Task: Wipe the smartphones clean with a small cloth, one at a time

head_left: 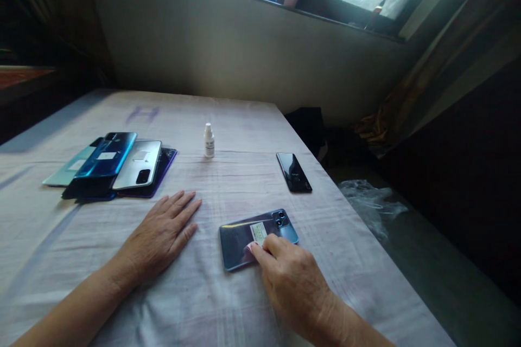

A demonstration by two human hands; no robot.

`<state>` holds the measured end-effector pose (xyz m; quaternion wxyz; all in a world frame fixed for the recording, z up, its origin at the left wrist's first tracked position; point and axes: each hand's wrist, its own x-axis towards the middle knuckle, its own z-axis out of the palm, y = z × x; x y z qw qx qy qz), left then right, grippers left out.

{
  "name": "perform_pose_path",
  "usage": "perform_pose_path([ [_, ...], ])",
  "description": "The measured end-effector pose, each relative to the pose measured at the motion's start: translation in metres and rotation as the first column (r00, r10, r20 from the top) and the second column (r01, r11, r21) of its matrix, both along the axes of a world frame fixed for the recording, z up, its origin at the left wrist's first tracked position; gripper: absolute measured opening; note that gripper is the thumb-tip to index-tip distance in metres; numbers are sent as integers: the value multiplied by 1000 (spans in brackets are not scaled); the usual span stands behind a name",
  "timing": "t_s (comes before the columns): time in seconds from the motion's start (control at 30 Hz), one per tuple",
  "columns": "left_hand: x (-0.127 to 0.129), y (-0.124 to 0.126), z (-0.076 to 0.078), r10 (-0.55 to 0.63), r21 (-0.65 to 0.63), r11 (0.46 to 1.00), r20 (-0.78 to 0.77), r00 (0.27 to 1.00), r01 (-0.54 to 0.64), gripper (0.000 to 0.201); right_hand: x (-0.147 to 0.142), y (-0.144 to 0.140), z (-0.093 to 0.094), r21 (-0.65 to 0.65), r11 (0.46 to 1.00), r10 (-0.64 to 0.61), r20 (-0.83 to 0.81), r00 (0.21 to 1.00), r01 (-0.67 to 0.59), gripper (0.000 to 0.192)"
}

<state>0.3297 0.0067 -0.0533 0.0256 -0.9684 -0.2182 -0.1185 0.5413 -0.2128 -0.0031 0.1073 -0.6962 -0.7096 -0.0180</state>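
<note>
A phone (236,239) with a dark, glossy back lies face down on the cloth in front of me, its camera block at the upper right and a white label (258,231) near its middle. My right hand (295,276) pinches a small pink cloth (249,250) and presses it against the phone's back, just below the label. Part of the pink cloth is hidden under my fingers. To the left of this phone, my left hand (169,227) rests flat on the tablecloth, fingers stretched out, holding nothing.
A pile of several phones (106,155) lies at the left. A small white bottle (209,142) stands upright beyond my hands. Near the right edge of the white tablecloth (244,184) lies a black phone (293,172). Clear plastic wrap (370,206) is on the floor.
</note>
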Motion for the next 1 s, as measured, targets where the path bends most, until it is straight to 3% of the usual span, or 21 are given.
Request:
perform_pose_path([
  [0.23, 0, 1, -1, -5, 0, 1000, 2, 1000, 5, 64, 2, 35, 8, -135, 985, -107, -13, 994, 104, 31],
  [0.53, 0, 2, -3, -13, -5, 1000, 41, 999, 13, 66, 0, 39, 11, -143, 982, -128, -18, 992, 124, 30],
  [1.0, 1, 3, -4, -44, 8, 999, 111, 993, 43, 66, -24, 53, 3, -65, 998, 20, 11, 1000, -19, 24],
])
